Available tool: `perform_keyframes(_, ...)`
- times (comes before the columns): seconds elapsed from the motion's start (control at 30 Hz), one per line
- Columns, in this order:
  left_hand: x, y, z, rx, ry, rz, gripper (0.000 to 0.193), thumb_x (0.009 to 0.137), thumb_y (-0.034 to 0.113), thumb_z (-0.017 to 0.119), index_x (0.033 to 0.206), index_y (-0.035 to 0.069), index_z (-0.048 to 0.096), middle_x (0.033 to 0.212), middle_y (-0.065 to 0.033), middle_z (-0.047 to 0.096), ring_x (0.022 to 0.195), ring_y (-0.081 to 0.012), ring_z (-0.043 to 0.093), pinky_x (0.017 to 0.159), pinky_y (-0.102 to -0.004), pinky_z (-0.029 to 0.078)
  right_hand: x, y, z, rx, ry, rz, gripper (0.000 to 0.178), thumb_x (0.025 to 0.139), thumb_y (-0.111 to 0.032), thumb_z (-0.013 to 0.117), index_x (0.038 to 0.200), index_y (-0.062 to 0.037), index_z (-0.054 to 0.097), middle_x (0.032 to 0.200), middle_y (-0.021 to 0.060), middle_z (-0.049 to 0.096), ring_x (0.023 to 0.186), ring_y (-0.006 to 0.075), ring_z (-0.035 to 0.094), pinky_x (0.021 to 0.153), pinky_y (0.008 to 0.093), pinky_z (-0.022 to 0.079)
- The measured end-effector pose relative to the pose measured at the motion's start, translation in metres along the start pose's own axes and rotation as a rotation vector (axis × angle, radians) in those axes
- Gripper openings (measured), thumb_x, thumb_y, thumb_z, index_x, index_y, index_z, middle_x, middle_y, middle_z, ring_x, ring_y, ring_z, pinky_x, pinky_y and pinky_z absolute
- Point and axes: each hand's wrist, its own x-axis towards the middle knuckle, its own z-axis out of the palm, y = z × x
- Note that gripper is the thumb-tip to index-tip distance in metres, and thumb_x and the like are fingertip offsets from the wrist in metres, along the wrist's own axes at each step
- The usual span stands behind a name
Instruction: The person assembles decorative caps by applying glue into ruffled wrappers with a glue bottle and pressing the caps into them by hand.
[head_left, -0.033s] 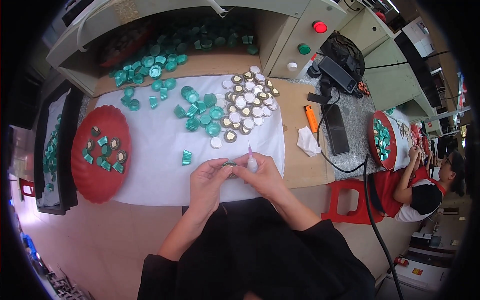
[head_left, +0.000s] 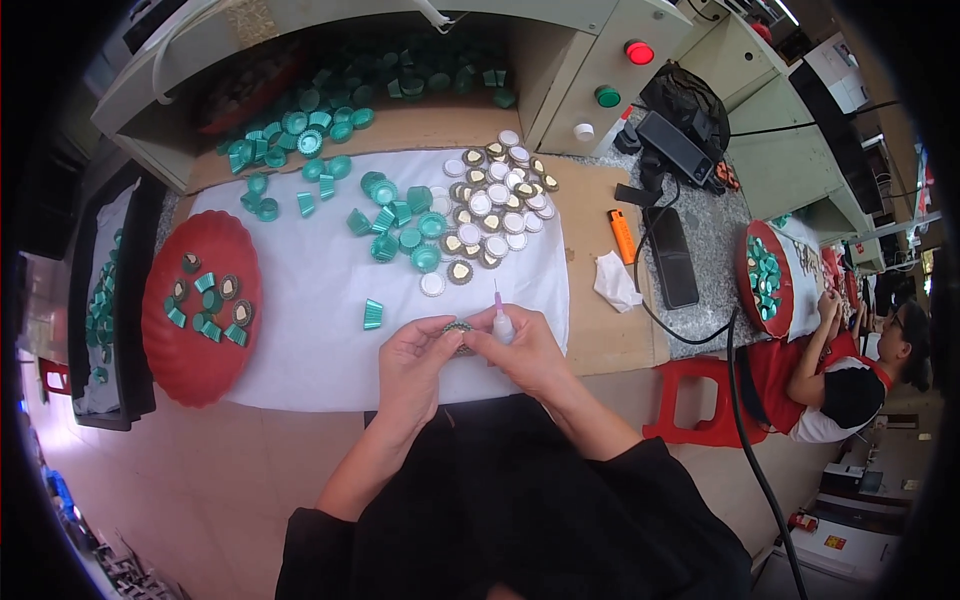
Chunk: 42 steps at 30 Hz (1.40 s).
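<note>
My left hand (head_left: 412, 365) and my right hand (head_left: 522, 350) meet over the near edge of the white cloth. A small round piece with a fluted, greenish edge (head_left: 457, 327) is pinched between their thumbs and fingers; its lower part is hidden. Tucked in my right hand is a small whitish squeeze bottle (head_left: 503, 327) with a thin needle tip pointing up. Beyond my hands lies a pile of round discs (head_left: 490, 200), some white, some dark-rimmed with a cream centre. Several green fluted foil cups (head_left: 400, 215) are heaped to its left; a single green cup (head_left: 373, 314) lies closer.
On the left, a red scalloped tray (head_left: 205, 350) holds several cups and discs, beside a black bin (head_left: 120, 385). More cups fill the shelf opening behind. To the right lie an orange lighter (head_left: 622, 236), crumpled tissue (head_left: 617, 283), a phone (head_left: 672, 260) and a cable. A co-worker sits far right.
</note>
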Motion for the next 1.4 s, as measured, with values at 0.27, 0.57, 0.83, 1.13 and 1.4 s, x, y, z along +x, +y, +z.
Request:
perform_keyframes(0.27,0.0,0.003,0.011,-0.088,0.103,0.024,0.02,0.081,0.004,0.052,0.1,-0.003,0.05,0.093,-0.0104,0.056,0.085,-0.0144,0.054,0.078,-0.0282,0.043,0.003,0.006,0.001,-0.159,0.075,-0.236,0.021,0.074,-0.012,0.063,0.088,0.0024,0.058,0.073,0.0034,0.059,0.068,0.0065,0.053,0.059,0.0192,0.042)
perform_keyframes(0.57,0.0,0.004,0.012,-0.045,0.009,0.021,0.028,0.08,-0.001,0.05,0.107,-0.003,0.044,0.095,-0.0085,0.053,0.086,-0.013,0.05,0.079,-0.028,0.041,0.0,-0.003,-0.003,0.077,0.082,0.041,0.021,0.075,-0.017,0.063,0.089,-0.002,0.06,0.065,-0.0004,0.056,0.05,0.0031,0.044,0.043,0.0156,0.033)
perform_keyframes(0.83,0.003,0.001,0.007,-0.021,0.029,-0.03,0.025,0.078,0.001,0.055,0.101,-0.005,0.048,0.092,-0.0109,0.055,0.084,-0.0144,0.053,0.078,-0.0294,0.044,0.002,0.002,-0.002,0.043,0.033,0.01,0.022,0.073,-0.013,0.063,0.088,0.0036,0.059,0.076,0.0055,0.06,0.07,0.0069,0.052,0.062,0.0195,0.043)
perform_keyframes(1.13,-0.003,0.01,0.002,0.056,0.115,0.108,0.025,0.078,0.003,0.056,0.101,-0.003,0.049,0.088,-0.0087,0.057,0.08,-0.0148,0.055,0.074,-0.0284,0.046,0.002,-0.006,-0.002,-0.011,-0.002,-0.007,0.024,0.074,-0.015,0.061,0.092,-0.0003,0.056,0.071,0.0007,0.052,0.053,0.0057,0.046,0.047,0.0194,0.037)
perform_keyframes(1.4,-0.012,0.126,-0.078,1.167,0.806,0.824,0.021,0.078,0.008,0.056,0.097,-0.003,0.055,0.101,-0.0131,0.053,0.097,-0.0235,0.048,0.083,-0.0323,0.039,0.005,0.005,-0.015,0.298,-0.064,-0.028,0.027,0.078,-0.016,0.059,0.095,-0.0006,0.045,0.077,0.0028,0.049,0.059,0.0079,0.048,0.054,0.0213,0.041)
